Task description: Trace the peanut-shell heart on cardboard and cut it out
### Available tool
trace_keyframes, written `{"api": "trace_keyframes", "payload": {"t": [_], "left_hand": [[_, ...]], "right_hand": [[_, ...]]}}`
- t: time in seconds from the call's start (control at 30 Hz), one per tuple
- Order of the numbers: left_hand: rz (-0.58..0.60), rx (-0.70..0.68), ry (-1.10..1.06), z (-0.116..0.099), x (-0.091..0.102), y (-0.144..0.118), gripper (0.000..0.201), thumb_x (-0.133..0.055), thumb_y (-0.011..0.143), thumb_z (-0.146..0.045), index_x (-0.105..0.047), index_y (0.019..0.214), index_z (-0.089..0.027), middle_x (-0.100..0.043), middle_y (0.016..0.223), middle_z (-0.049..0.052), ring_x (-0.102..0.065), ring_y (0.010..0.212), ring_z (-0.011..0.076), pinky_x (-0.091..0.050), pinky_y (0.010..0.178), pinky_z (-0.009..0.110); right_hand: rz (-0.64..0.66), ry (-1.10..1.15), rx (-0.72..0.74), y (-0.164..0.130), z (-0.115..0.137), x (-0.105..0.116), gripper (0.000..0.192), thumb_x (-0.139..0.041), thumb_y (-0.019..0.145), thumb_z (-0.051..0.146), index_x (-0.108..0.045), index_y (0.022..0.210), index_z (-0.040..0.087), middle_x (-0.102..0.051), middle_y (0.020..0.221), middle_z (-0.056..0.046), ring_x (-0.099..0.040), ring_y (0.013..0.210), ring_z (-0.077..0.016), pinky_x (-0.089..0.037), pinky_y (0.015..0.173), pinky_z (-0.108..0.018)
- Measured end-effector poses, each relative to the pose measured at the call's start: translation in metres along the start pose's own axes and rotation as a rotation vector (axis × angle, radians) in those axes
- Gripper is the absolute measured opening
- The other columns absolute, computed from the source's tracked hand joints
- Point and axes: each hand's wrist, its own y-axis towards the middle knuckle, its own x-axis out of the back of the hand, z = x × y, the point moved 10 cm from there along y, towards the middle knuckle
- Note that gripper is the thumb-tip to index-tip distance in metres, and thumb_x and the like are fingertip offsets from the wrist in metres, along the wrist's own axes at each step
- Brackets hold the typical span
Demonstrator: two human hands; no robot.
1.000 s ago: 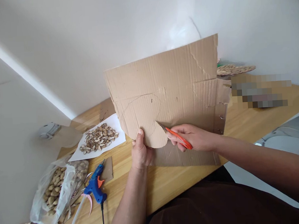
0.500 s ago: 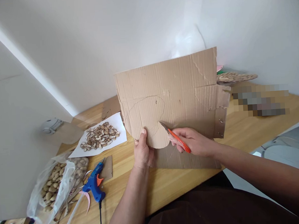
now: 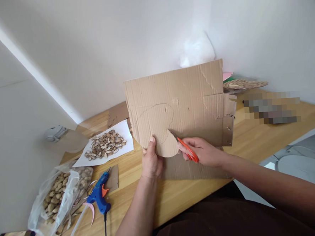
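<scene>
The card (image 3: 200, 119) is held raised over the bench (image 3: 126, 184), in front of the seated person. Over the last second, its top edge has been lowered in view, and more of the wall above it has been exposed. The tip of the scissors (image 3: 182, 143) has been kept at nearly the same place on the drawn line (image 3: 159, 104), beside the rounded lobe at the lower edge. No clear advance along the line is shown; the work is judged to be at the same point of the cut, with the card resettled. Whether the blades are parted cannot be told.

The card is gripped at its lower edge by the left hand (image 3: 151, 161), with the thumb pressed on the front face. The red handles of the scissors are gripped by the right hand (image 3: 202, 151), with the fingers closed around them.

Nuts (image 3: 54, 199) are contained in the white bag (image 3: 36, 214), which is open at the top. More are seen through a clear bag (image 3: 86, 174) just beside it. Shells (image 3: 105, 144) are spread in a pile on the paper (image 3: 128, 146). A clear jar (image 3: 76, 140) is placed behind the paper; its contents cannot be made out. The glue gun (image 3: 99, 196) is laid to the right of the bags, with its cord led toward the near edge
</scene>
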Motion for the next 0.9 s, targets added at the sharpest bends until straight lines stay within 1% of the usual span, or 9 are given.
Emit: {"api": "trace_keyframes", "payload": {"t": [0.1,0.2,0.33,0.4,0.47,0.53,0.63,0.77,0.9], "left_hand": [[0.010,0.013,-0.012,0.004,-0.001,0.000,0.031,-0.073,0.082,-0.029,-0.068,0.112,-0.020,-0.072,0.120,0.009,-0.069,0.106,0.0219,-0.058,0.088,0.032],[0.030,0.013,-0.038,0.007,-0.003,-0.002,0.033,-0.075,0.081,-0.029,-0.068,0.111,-0.020,-0.071,0.121,0.008,-0.069,0.107,0.0216,-0.058,0.087,0.031],[0.060,0.075,0.007,0.006,-0.003,-0.003,0.040,-0.082,0.071,-0.030,-0.069,0.108,-0.019,-0.073,0.112,0.008,-0.070,0.099,0.0237,-0.060,0.082,0.035],[0.057,0.096,0.045,-0.003,0.001,-0.001,0.045,-0.086,0.064,-0.028,-0.070,0.105,-0.020,-0.075,0.105,0.006,-0.070,0.093,0.0238,-0.061,0.078,0.035],[0.057,0.085,0.058,-0.020,0.006,0.002,0.046,-0.088,0.059,-0.031,-0.071,0.100,-0.020,-0.076,0.100,0.006,-0.071,0.091,0.0249,-0.061,0.076,0.035],[0.108,0.093,0.102,-0.035,0.008,0.005,0.049,-0.089,0.056,-0.038,-0.072,0.099,-0.020,-0.076,0.100,0.007,-0.071,0.094,0.0274,-0.061,0.079,0.037],[0.187,0.077,0.233,-0.055,0.009,0.007,0.056,-0.091,0.053,-0.041,-0.072,0.101,-0.019,-0.076,0.103,0.008,-0.070,0.102,0.0315,-0.059,0.086,0.040],[0.207,0.058,0.391,-0.060,0.009,0.005,0.054,-0.090,0.058,-0.033,-0.071,0.106,-0.017,-0.074,0.112,0.009,-0.069,0.105,0.0298,-0.057,0.091,0.040],[0.163,0.043,0.408,-0.052,0.012,0.000,0.052,-0.090,0.060,-0.031,-0.071,0.106,-0.016,-0.075,0.110,0.009,-0.071,0.099,0.0263,-0.059,0.085,0.036]], "right_hand": [[-0.085,0.047,0.040,0.002,-0.003,-0.001,0.043,-0.064,0.083,0.058,-0.057,0.075,0.017,-0.057,0.071,-0.001,-0.045,0.062,-0.0113,-0.034,0.058,-0.026],[-0.176,0.084,0.018,0.003,-0.012,0.001,0.033,-0.071,0.077,0.048,-0.060,0.077,0.017,-0.056,0.070,0.000,-0.046,0.063,-0.0119,-0.034,0.058,-0.026],[-0.193,0.040,-0.037,0.001,-0.013,0.007,0.023,-0.069,0.073,0.035,-0.054,0.069,0.018,-0.049,0.062,0.004,-0.040,0.057,-0.0095,-0.030,0.053,-0.025],[-0.157,0.005,-0.049,-0.003,-0.009,0.012,0.019,-0.066,0.071,0.030,-0.053,0.066,0.018,-0.048,0.061,0.004,-0.039,0.055,-0.0087,-0.029,0.052,-0.024],[-0.092,-0.044,-0.067,-0.006,-0.006,0.015,0.015,-0.064,0.070,0.026,-0.053,0.065,0.018,-0.049,0.061,0.004,-0.039,0.055,-0.0085,-0.029,0.051,-0.024],[-0.010,-0.108,-0.090,-0.010,-0.008,0.017,0.011,-0.063,0.069,0.023,-0.054,0.065,0.017,-0.051,0.062,0.003,-0.040,0.055,-0.0086,-0.029,0.051,-0.024],[0.092,-0.230,-0.089,-0.015,-0.009,0.018,0.011,-0.062,0.069,0.024,-0.055,0.067,0.017,-0.049,0.062,0.004,-0.039,0.056,-0.0091,-0.029,0.051,-0.024],[0.158,-0.371,-0.091,-0.018,-0.005,0.023,0.018,-0.064,0.071,0.029,-0.051,0.064,0.018,-0.045,0.060,0.005,-0.037,0.054,-0.0091,-0.027,0.050,-0.024],[0.208,-0.499,-0.114,-0.023,0.002,0.035,0.032,-0.067,0.075,0.046,-0.054,0.067,0.019,-0.049,0.059,0.004,-0.040,0.053,-0.0096,-0.026,0.049,-0.024]]}}
